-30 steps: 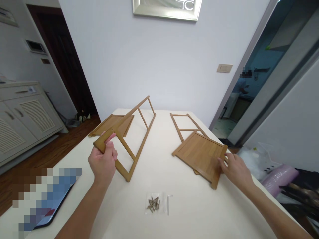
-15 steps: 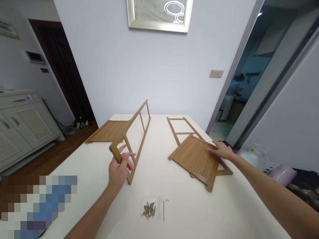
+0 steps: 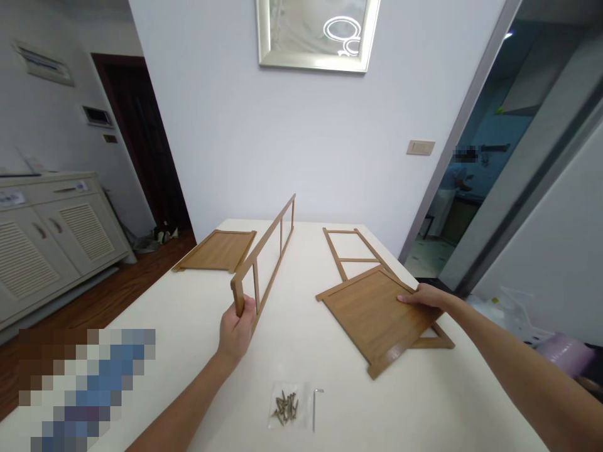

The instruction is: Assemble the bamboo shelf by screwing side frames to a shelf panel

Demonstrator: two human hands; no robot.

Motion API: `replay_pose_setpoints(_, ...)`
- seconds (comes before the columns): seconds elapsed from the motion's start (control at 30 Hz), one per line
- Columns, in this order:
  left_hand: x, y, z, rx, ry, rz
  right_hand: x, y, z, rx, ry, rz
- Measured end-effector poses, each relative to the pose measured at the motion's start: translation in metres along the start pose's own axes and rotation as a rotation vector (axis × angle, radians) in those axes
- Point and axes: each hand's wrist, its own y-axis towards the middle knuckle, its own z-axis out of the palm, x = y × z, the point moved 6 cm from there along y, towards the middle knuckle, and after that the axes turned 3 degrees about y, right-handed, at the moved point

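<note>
Wooden, tipped more upright than before, the left frame [image 3: 268,238] is gripped by the curled left hand [image 3: 238,328]; the right panel [image 3: 374,309] has been turned, its edge pinched by the right hand [image 3: 428,295]. The white counter [image 3: 183,336] is backed by a pale wall [image 3: 330,144].

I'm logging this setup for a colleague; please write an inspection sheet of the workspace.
Surface: white table.
Job's things: wooden upright frame; second frame lying flat, partly under the right panel; left panel at the far left; bagged screws and hex key in front.
Clutter: pixelated item at near left, unidentifiable.
Left hand: closed around the upright frame's near end.
Right hand: holding the right panel's edge, thumb on top.
Cables: nothing seen.
Surroundings: cabinet, left; wall switch and silver wall frame, ahead; doorway, right.
</note>
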Motion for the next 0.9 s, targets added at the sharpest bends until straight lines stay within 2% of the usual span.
replay_pose_setpoints(0.13, 0.008, 0.004, -0.003, -0.025, -0.032, -0.007, -0.011, -0.013, 0.0, 0.078, 0.136, -0.014)
replay_pose_setpoints(0.27, 0.008, 0.005, -0.007, -0.078, -0.009, -0.006, -0.009, -0.025, -0.015, 0.085, 0.17, -0.09)
replay_pose_setpoints(0.37, 0.006, 0.004, -0.008, -0.103, 0.035, 0.005, -0.004, -0.037, -0.029, 0.039, 0.217, -0.085)
replay_pose_setpoints(0.53, 0.011, 0.004, -0.006, -0.101, 0.067, 0.002, 0.004, -0.061, -0.038, 0.02, 0.574, -0.008)
replay_pose_setpoints(0.6, 0.012, 0.004, -0.006, -0.102, 0.075, -0.006, 0.01, -0.069, -0.038, -0.038, 0.734, -0.003)
replay_pose_setpoints(0.73, 0.011, 0.003, -0.006, -0.106, 0.102, -0.011, 0.04, -0.085, -0.023, -0.15, 1.048, -0.055)
replay_pose_setpoints(0.9, 0.009, 0.005, -0.01, -0.138, 0.158, -0.012, 0.104, -0.105, 0.014, -0.225, 1.345, -0.274)
